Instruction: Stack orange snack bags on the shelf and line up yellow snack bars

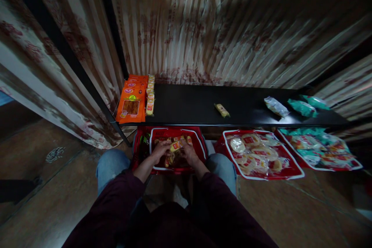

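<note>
Between my two hands is a small snack packet (pixel 175 146) with a yellow wrapper and a red label. My left hand (pixel 161 151) pinches its left end, and my right hand (pixel 189 153) grips its right end. Both hands are over a red basket with a white rim (pixel 200 139), where several similar small packets (pixel 169 160) lie in a pile. On the black shelf (pixel 186 102) behind, a column of yellow packets (pixel 150 97) lines up beside orange snack bags (pixel 132 104). One loose yellow packet (pixel 222 110) rests mid-shelf.
To the right, a red basket (pixel 300 175) holds round wrapped pastries (pixel 257 153); another holds green-and-white bags (pixel 319 145). A white bag (pixel 276 107) and green bags (pixel 302 107) lie at the shelf's right end. A black post (pixel 112 19) rises at left, with patterned curtain (pixel 186 27) behind.
</note>
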A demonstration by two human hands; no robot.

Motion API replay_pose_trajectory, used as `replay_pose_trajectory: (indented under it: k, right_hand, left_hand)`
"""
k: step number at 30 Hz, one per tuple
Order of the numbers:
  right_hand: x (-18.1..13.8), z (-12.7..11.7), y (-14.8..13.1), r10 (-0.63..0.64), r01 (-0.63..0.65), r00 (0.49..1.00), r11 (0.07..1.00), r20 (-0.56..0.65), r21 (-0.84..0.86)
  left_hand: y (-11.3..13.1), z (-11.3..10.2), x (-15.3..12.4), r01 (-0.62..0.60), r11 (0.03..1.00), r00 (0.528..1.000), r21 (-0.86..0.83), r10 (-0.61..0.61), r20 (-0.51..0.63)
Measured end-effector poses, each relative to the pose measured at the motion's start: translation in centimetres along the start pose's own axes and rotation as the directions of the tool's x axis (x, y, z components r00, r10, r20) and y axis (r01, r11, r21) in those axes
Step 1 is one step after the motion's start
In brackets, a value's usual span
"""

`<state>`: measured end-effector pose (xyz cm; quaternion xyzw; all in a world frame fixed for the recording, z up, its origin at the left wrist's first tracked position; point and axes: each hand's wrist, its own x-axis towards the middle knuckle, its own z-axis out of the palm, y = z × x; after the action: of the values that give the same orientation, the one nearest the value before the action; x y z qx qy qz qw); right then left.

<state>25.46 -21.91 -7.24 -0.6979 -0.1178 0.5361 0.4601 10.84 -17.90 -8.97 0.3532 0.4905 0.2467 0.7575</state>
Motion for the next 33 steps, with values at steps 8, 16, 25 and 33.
replay_pose_trajectory:
  k: [8, 16, 25, 33]
  right_hand:
    - [0.1, 0.8, 0.5, -0.187, 0.187, 0.982, 0.982, -0.016, 0.038]
    - [-0.5, 2.1, 0.5, -0.298, 0.307, 0.952, 0.931, -0.075, 0.200]
    - [-0.9, 2.3, 1.8, -0.374, 0.365, 0.927, 0.882, -0.028, 0.298]
    - [-1.3, 2.4, 1.3, -0.339, 0.328, 0.941, 0.899, -0.012, 0.289]
  left_hand:
    - [0.3, 0.1, -1.2, -0.041, 0.998, 0.997, -0.052, 0.044, 0.060]
    - [1.5, 0.7, -2.3, -0.066, 0.979, 0.997, -0.194, 0.070, 0.014]
    - [2.2, 1.1, -2.6, -0.175, 0.963, 0.984, -0.205, 0.177, -0.009]
    - [2.1, 1.4, -1.8, -0.225, 0.967, 0.974, -0.120, 0.224, -0.023]
